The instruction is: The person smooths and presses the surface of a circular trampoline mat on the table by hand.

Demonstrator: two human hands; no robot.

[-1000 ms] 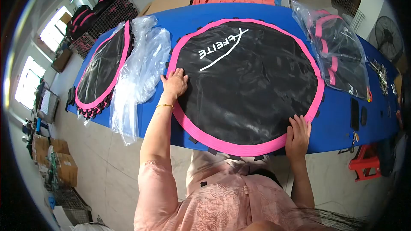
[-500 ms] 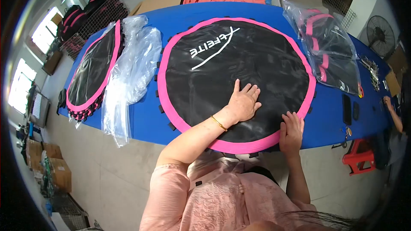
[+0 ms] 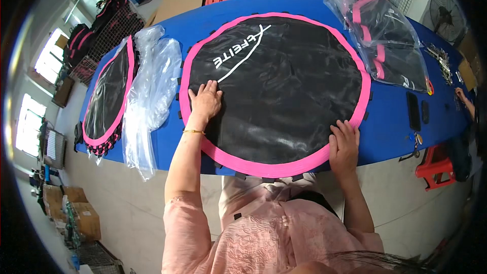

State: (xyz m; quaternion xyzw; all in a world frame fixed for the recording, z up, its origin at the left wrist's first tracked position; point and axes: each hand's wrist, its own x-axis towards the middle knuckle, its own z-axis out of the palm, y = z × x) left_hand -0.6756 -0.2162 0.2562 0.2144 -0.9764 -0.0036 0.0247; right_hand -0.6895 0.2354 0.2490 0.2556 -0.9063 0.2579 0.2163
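A round black trampoline mat (image 3: 284, 101) with a pink border and small black tabs around its edge lies flat in front of me. White lettering runs across its upper left. My left hand (image 3: 207, 102), with a gold bangle at the wrist, rests palm down on the mat's left side, just below the lettering, its fingers stretched out. At the lower right, my right hand (image 3: 345, 146) lies on the pink border with its fingers extended. Neither hand grips anything.
The mat lies on a blue table (image 3: 390, 142). Clear plastic bags (image 3: 149, 101) and a stack of mats (image 3: 106, 96) are on the left. Bagged mats (image 3: 388, 40), a phone (image 3: 413, 111) and keys (image 3: 417, 139) are on the right. Another person's hand (image 3: 461, 96) shows at far right.
My left hand has slid from the mat's middle leftward to near its left border. My right hand stays on the lower right border. The view has shifted slightly.
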